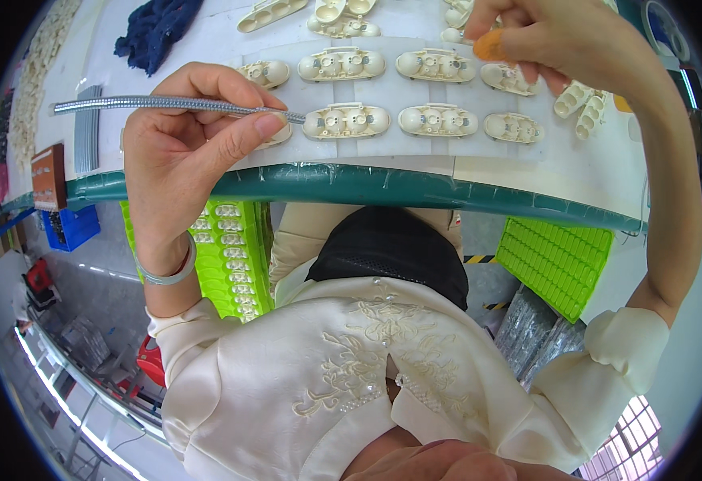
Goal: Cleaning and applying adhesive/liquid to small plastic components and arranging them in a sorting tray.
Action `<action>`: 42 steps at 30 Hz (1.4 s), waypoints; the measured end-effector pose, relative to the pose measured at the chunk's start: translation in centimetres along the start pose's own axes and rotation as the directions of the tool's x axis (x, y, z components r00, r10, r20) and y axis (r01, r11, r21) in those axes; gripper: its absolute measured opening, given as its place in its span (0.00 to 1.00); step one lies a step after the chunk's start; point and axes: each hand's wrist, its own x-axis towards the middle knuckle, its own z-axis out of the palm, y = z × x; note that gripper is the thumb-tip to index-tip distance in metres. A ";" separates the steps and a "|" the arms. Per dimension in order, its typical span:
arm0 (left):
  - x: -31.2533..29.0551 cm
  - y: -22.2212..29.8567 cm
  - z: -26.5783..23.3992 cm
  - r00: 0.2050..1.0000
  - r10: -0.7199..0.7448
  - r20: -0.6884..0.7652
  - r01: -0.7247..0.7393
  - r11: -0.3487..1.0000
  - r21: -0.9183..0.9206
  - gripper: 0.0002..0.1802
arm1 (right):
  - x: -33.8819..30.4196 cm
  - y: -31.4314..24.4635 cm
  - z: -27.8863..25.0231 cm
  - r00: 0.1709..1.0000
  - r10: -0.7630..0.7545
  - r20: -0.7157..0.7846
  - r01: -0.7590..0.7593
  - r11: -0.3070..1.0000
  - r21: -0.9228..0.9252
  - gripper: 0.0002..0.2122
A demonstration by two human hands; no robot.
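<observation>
My left hand [198, 144] pinches a thin silvery ribbed rod [150, 103] between thumb and fingers. Its right tip meets the left end of a cream plastic shell part [347, 122] in the near row; whether they touch I cannot tell. Raised over the right end of the rows, my right hand [559, 44] has its fingers bent together, an orange finger cover [489, 46] on one of them. Anything between those fingertips is hidden. Below it lies another cream shell part [508, 78], partly covered by the fingers.
More cream parts [437, 121] stand in two rows, with others farther back. A dark blue cloth [157, 32], grey strips [87, 128] and a brown block [48, 176] lie at left. The table's green edge [351, 191] runs before me; green trays [555, 264] sit below.
</observation>
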 end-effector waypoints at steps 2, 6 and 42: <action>0.9 0.8 0.6 1.000 -0.017 0.022 0.017 1.000 0.016 0.09 | -1.4 0.0 -1.0 0.994 0.086 -0.059 -0.064 0.948 0.313 0.08; 5.4 0.5 2.4 0.983 0.009 0.186 -0.052 0.973 0.225 0.08 | 0.0 8.0 3.0 0.810 -0.146 -0.567 0.240 0.966 0.093 0.09; 13.3 -2.0 9.9 0.831 -0.062 0.553 -0.080 0.970 0.229 0.08 | 1.8 12.6 9.2 0.698 -0.248 -0.672 0.479 0.859 0.180 0.09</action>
